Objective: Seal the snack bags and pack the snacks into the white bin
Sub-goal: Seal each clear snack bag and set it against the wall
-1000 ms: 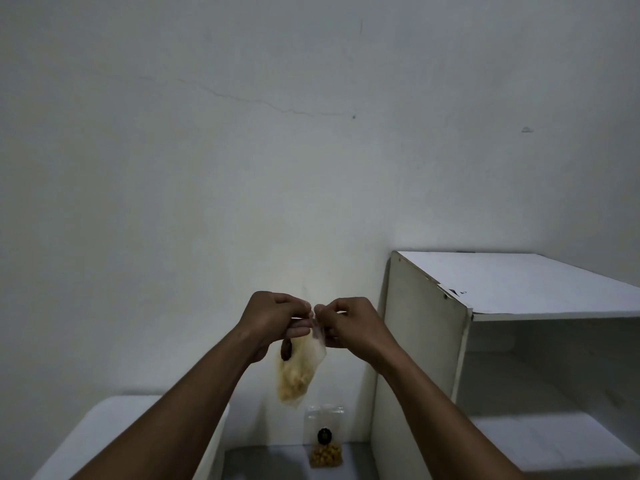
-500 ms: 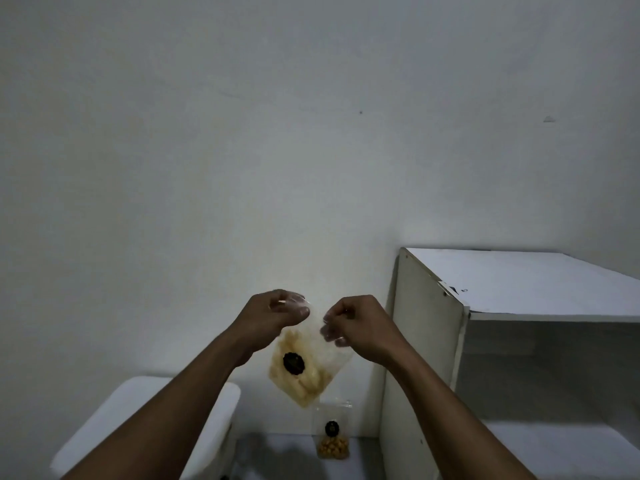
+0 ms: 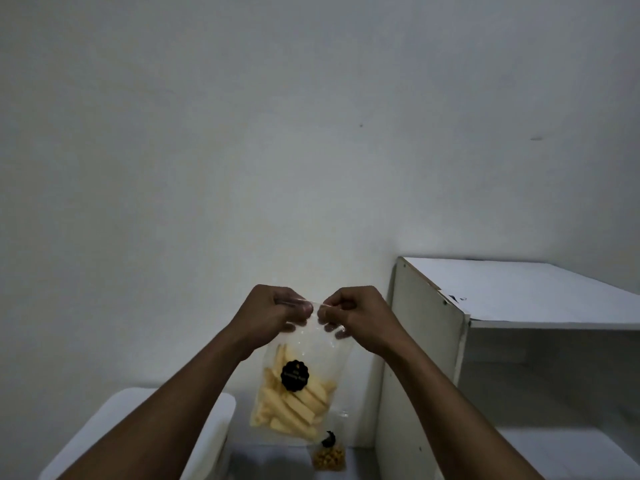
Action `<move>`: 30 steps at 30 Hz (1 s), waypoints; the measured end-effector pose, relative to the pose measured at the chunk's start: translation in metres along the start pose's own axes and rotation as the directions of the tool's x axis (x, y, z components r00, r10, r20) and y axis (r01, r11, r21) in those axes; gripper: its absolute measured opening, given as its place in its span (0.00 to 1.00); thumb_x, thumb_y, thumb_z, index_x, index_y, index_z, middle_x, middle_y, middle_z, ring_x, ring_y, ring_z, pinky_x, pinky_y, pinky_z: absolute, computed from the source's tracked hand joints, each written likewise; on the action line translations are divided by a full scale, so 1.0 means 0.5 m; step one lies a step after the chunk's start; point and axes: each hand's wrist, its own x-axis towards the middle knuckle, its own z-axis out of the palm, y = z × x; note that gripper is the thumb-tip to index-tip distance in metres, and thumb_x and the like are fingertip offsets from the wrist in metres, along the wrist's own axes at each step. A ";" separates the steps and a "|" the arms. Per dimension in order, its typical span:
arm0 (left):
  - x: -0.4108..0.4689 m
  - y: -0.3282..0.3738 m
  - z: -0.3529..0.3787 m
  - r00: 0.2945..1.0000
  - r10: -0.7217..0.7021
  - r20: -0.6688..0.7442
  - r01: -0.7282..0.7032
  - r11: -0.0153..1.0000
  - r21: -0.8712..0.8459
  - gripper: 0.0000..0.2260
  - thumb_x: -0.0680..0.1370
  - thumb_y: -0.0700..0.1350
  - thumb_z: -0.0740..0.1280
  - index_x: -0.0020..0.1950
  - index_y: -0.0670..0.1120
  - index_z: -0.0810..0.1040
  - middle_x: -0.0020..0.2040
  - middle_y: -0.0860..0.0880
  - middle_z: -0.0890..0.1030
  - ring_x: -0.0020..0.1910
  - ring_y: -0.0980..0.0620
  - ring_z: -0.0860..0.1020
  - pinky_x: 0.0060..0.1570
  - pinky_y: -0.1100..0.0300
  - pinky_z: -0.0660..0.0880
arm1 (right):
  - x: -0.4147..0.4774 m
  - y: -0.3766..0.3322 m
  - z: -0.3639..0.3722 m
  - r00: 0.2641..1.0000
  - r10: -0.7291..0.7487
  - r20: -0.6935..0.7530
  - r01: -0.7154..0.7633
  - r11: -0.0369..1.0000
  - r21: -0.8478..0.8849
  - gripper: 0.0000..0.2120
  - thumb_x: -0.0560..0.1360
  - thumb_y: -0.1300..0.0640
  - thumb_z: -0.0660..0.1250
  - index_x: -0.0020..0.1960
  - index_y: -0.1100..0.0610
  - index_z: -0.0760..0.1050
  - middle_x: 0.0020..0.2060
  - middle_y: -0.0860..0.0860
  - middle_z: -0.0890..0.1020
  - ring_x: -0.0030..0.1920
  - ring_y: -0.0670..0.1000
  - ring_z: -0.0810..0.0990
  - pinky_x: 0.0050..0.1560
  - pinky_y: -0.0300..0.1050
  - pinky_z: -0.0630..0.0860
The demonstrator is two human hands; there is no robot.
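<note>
We had our left hand (image 3: 273, 315) and right hand (image 3: 356, 317) pinching the snack bag (image 3: 298, 386) along its top edge, side by side, with the bag hanging long-ways straight down below them.

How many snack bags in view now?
2. The stick-snack bag is pinched between left hand and right hand; a smaller bag sits below it, partly covered. More may be hidden.

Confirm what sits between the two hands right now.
Head view: only the clear top edge of the stick-snack bag spans the gap. The left hand and right hand each pinch it, and the bag hangs below.
</note>
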 end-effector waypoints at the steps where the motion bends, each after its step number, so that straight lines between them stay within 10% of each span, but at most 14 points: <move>1: 0.004 0.001 -0.006 0.999 0.024 -0.034 -0.023 1.000 0.008 0.02 0.74 0.41 0.74 0.42 0.42 0.86 0.38 0.43 0.86 0.40 0.49 0.84 0.50 0.49 0.81 | 0.001 -0.003 -0.001 1.000 0.024 -0.014 -0.023 0.997 0.067 0.05 0.75 0.63 0.72 0.47 0.65 0.81 0.40 0.58 0.87 0.39 0.53 0.86 0.40 0.45 0.82; 30: 0.029 -0.008 -0.089 0.997 0.036 0.069 -0.031 0.996 -0.083 0.05 0.73 0.43 0.76 0.44 0.42 0.86 0.39 0.44 0.86 0.39 0.52 0.84 0.50 0.54 0.79 | -0.007 -0.033 0.028 0.986 0.108 -0.125 -0.071 0.961 0.266 0.05 0.76 0.68 0.68 0.42 0.63 0.79 0.42 0.62 0.86 0.42 0.55 0.86 0.44 0.50 0.82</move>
